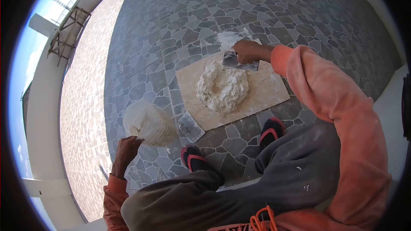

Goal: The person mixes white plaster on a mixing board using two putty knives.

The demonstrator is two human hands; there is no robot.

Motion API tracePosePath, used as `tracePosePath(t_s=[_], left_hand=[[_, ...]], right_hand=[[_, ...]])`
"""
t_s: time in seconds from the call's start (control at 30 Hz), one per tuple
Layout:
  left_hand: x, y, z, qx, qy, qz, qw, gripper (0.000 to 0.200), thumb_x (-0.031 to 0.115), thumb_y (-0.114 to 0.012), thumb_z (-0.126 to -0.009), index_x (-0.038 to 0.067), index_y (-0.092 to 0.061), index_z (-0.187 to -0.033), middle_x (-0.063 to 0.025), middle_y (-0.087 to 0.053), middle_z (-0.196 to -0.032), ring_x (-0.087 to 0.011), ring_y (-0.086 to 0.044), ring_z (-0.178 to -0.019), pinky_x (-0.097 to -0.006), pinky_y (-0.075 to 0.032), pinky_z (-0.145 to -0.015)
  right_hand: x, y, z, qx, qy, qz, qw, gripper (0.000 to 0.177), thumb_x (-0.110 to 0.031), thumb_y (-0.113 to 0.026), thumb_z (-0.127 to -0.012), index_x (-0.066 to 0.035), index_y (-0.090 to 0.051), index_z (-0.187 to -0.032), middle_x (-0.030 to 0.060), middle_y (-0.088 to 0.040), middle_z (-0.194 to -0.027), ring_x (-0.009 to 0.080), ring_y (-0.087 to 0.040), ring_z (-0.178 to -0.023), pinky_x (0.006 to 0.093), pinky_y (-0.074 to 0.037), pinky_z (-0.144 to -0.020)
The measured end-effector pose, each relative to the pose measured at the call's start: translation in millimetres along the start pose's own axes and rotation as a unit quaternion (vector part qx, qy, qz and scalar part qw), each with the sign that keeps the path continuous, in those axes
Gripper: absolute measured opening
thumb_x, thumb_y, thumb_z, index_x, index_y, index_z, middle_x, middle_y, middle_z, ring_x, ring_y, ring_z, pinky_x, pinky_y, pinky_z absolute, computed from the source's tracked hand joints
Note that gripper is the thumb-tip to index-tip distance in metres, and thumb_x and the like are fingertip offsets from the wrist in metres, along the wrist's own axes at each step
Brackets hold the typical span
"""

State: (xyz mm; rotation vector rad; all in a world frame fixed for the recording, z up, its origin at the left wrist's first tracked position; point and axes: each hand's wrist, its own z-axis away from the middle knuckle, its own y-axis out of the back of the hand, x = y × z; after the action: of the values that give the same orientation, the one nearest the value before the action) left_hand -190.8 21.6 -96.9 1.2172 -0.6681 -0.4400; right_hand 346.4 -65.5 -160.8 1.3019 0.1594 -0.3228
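A mound of white paste (222, 86), with a hollow in its middle, lies on a beige tile board (267, 86). My right hand (247, 52) is closed around a flat metal scraper (239, 62), held over the board's far edge just beyond the paste. To the left, my left hand (127, 152) is closed at the near edge of a whitish, ribbed plastic bag (150, 122), its fingertips pinching there. What the bag holds is hard to make out. A second flat scraper (190, 127), smeared white, rests at the board's near left corner.
Grey stone-patterned paving (141, 77) surrounds the board, with white powder (227, 38) scattered beyond it. My feet in sandals (272, 132) are close to the board's near edge. Wooden trestles (68, 32) stand by the low wall at far left.
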Motion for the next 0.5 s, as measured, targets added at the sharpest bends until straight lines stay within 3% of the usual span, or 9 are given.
tracePosePath(t_s=[0.2,0.3,0.4,0.5], left_hand=[[-59,-17,18,0.03,0.072,-0.052,0.996,0.027,0.019,-0.065,-0.091,-0.005,-0.062,-0.078,-0.0244,-0.061,-0.073,-0.0455,-0.06,-0.07,-0.047,-0.045,-0.06],[-88,-26,34,0.041,0.088,-0.068,0.993,0.027,0.02,-0.063,-0.092,-0.003,-0.063,-0.077,-0.0243,-0.062,-0.073,-0.0454,-0.061,-0.07,-0.0481,-0.046,-0.061],[-133,-41,57,0.06,0.105,-0.077,0.99,0.028,0.02,-0.062,-0.092,-0.002,-0.062,-0.075,-0.0248,-0.062,-0.072,-0.0454,-0.061,-0.069,-0.0489,-0.045,-0.06],[-161,-57,78,0.079,0.136,-0.073,0.985,0.032,0.021,-0.063,-0.092,-0.004,-0.059,-0.072,-0.0258,-0.061,-0.07,-0.046,-0.06,-0.069,-0.0495,-0.044,-0.059]], right_hand=[[26,-9,-7,0.004,-0.032,-0.022,0.999,0.038,-0.011,-0.055,-0.075,-0.001,-0.067,-0.109,0.0268,-0.067,-0.098,0.0426,-0.064,-0.097,0.0457,-0.05,-0.085],[29,-8,-4,-0.005,-0.013,-0.059,0.998,0.037,-0.015,-0.056,-0.074,0.003,-0.068,-0.104,0.0281,-0.067,-0.099,0.0411,-0.065,-0.096,0.0444,-0.05,-0.084],[35,-10,-9,0.006,-0.025,-0.071,0.997,0.037,-0.013,-0.055,-0.074,-0.003,-0.069,-0.107,0.0281,-0.067,-0.099,0.0415,-0.064,-0.096,0.0439,-0.05,-0.083],[46,-15,-16,0.022,-0.019,-0.048,0.998,0.034,-0.012,-0.055,-0.075,-0.001,-0.069,-0.104,0.0278,-0.067,-0.097,0.0418,-0.064,-0.095,0.044,-0.05,-0.082]])
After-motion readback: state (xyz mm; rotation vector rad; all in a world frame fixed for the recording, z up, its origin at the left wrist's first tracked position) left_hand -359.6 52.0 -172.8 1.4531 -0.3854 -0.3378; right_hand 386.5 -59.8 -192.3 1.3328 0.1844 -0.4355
